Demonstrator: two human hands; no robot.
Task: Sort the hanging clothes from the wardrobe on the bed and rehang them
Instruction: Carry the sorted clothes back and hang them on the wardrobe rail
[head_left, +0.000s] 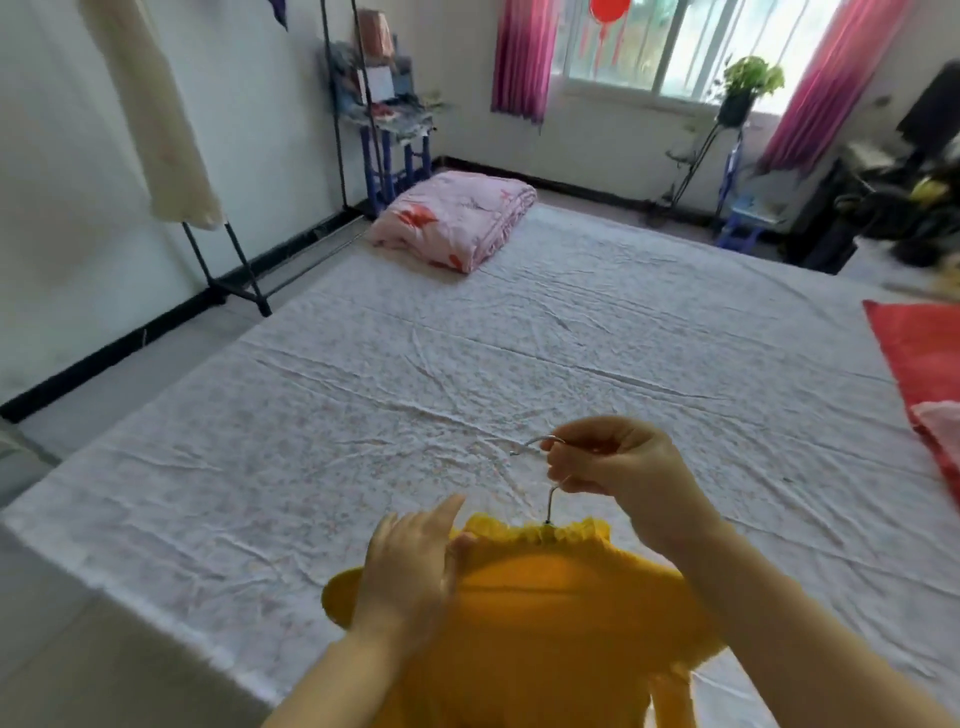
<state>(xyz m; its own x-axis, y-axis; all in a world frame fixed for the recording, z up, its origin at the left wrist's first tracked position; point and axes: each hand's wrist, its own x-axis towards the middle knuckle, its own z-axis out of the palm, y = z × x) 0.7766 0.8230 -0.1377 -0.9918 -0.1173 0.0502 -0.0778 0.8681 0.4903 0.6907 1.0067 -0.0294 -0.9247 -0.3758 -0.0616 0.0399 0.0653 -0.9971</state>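
Observation:
A yellow garment (545, 623) with a frilled collar hangs on a metal hanger (550, 499) over the near edge of the bed (467, 364). My right hand (618, 462) grips the hanger's hook above the collar. At the garment's left shoulder, my left hand (415, 561) pinches the fabric between thumb and fingers. A black clothes rack (228, 260) stands at the left by the wall, with a cream garment (156, 104) hanging from it.
A folded pink floral quilt (457, 218) lies at the bed's far left corner. Red bedding (924, 374) lies at the right edge. A blue stand with clutter (395, 150), a plant on a stand (748, 88) and a window with pink curtains are at the back.

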